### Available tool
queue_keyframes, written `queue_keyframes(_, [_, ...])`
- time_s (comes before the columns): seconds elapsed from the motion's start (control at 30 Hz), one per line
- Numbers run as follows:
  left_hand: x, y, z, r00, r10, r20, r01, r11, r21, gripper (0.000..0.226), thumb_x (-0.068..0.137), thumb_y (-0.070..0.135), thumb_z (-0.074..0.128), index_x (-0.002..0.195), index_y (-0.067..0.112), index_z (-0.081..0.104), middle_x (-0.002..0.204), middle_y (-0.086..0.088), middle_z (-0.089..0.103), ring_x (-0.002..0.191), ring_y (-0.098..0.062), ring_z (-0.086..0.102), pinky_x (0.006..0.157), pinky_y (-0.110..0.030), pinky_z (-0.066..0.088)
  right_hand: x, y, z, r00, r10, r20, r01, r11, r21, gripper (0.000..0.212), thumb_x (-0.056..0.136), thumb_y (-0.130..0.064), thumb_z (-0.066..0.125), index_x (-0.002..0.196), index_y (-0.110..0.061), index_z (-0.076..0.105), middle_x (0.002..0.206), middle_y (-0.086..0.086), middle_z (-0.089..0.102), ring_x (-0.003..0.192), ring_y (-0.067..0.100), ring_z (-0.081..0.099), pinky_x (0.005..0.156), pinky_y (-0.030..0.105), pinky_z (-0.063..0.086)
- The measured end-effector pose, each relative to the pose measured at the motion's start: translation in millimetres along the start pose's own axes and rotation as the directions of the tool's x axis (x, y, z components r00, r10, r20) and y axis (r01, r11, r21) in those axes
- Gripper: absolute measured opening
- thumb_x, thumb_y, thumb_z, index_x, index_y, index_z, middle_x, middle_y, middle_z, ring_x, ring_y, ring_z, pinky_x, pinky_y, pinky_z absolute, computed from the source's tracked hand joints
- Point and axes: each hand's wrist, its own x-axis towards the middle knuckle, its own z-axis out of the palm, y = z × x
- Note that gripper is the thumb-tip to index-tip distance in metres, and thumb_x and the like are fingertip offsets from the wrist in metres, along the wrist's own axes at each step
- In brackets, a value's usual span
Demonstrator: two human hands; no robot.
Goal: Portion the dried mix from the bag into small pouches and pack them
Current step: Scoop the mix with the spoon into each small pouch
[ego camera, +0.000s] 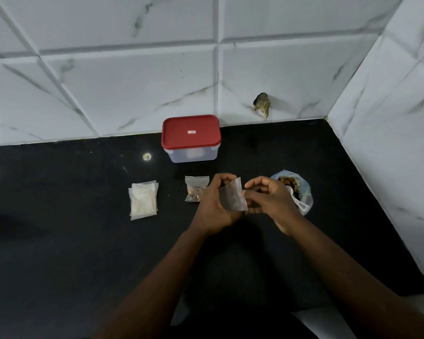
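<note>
Pouch (232, 195) pinched between both hands, above counter.

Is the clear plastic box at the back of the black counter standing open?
No, the red rectangular lid sits flat on the clear plastic box, covering its whole top.

Black polished counter (71, 241). White marble-look tiled walls (132, 81) beyond the right hand (269, 199); broken hole (262, 105) straight beyond it.

Both hands (216, 204) (271, 199) pinch a small pouch (231, 195); open bag (295, 189) beside.
</note>
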Motion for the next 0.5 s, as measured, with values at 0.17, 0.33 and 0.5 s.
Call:
queue_keyframes(0.17, [3.5, -6.2, 7.4, 0.998, -0.027, 0.061, 0.016, 0.983, 0.182, 0.103, 0.062, 0.048, 0.091, 0.148, 0.042, 0.035, 0.145, 0.018, 0.038, 0.137, -0.003, 0.037, 0.115, -0.034, 0.035, 2.0, 3.5, -13.4, 0.998, -0.019, -0.057, 0.015, 0.997, -0.074, 0.023, 0.085, -0.005, 0.076, 0.105, -0.013, 0.068, 0.094, 0.01, 0.076, 0.087, 0.025, 0.076, 0.075, 0.04, 0.064])
queue_keyframes(0.33, [5.8, 2.3, 17.3, 0.994, -0.107, -0.024, 0.107, 0.994, 0.023, 0.052, 0.084, 0.04, 0.075, 0.131, 0.027, 0.056, 0.128, 0.009, 0.055, 0.114, -0.002, 0.054, 0.094, -0.022, 0.046, 5.9, 9.1, -18.1, 0.976, -0.166, -0.139, 0.133, 0.966, -0.22, 0.022, 0.084, -0.006, 0.078, 0.1, -0.015, 0.067, 0.087, 0.006, 0.075, 0.082, 0.018, 0.076, 0.069, 0.039, 0.064])
queue_keyframes(0.5, [13.6, 5.2, 21.0, 0.975, -0.218, -0.031, 0.217, 0.976, -0.021, 0.014, 0.099, 0.034, 0.064, 0.1, 0.021, 0.069, 0.094, 0.002, 0.071, 0.086, -0.014, 0.068, 0.077, -0.027, 0.055, 6.6, 14.3, -16.7, 0.956, -0.258, -0.137, 0.203, 0.924, -0.324, 0.025, 0.08, -0.02, 0.083, 0.097, -0.021, 0.066, 0.084, -0.003, 0.075, 0.079, 0.01, 0.074, 0.07, 0.036, 0.063])
